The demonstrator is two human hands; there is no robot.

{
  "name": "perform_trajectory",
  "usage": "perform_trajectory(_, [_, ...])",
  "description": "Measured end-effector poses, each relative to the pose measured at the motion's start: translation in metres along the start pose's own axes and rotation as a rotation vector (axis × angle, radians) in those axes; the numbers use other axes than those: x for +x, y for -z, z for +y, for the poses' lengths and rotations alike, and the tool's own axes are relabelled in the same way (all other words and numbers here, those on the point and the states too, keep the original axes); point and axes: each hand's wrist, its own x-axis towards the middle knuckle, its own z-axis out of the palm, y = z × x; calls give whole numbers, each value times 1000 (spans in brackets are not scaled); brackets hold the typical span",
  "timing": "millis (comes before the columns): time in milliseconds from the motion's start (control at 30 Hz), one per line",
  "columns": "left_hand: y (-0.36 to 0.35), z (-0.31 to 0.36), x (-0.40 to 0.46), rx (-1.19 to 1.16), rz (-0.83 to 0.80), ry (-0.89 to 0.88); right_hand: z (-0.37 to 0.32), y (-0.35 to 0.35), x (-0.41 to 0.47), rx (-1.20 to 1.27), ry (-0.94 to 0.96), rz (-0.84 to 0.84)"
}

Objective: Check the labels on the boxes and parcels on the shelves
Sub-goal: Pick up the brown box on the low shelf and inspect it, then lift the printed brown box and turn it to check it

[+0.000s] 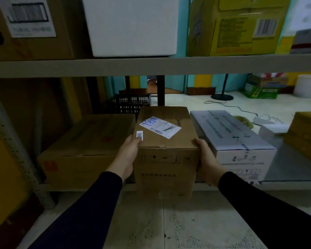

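Seven boxes on the shelves, one brown box [166, 151] held, two hands, one crate [131, 103]

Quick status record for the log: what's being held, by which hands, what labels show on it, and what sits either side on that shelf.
held item: brown cardboard box, partly out past the shelf edge
left hand: grips the box's left side, thumb on top by a small barcode sticker
right hand: grips the right side
top label: white shipping label with blue handwriting, too blurred to read
left neighbour: low brown carton
right neighbour: white carton
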Motion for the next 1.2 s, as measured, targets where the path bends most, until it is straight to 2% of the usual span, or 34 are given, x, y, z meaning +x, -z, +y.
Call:
perform_trajectory(367, [-41, -21, 103, -10, 32, 60, -6, 15, 114, -55, 21, -50])
perform_trajectory(533, [-49, -31, 133, -7, 65, 16, 4, 22, 155, -56, 20, -73])
perform_trajectory(933, [-66, -23, 160, 69, 150, -19, -5, 18, 188, -71, 51, -74])
perform_trajectory(1100, [-69, -10, 146, 166, 199, -32, -17, 9, 174, -190, 51, 5])
perform_trajectory(1200, [-59, 3, 129, 187, 276, -109, -27, 13, 170, -491, 233, 200])
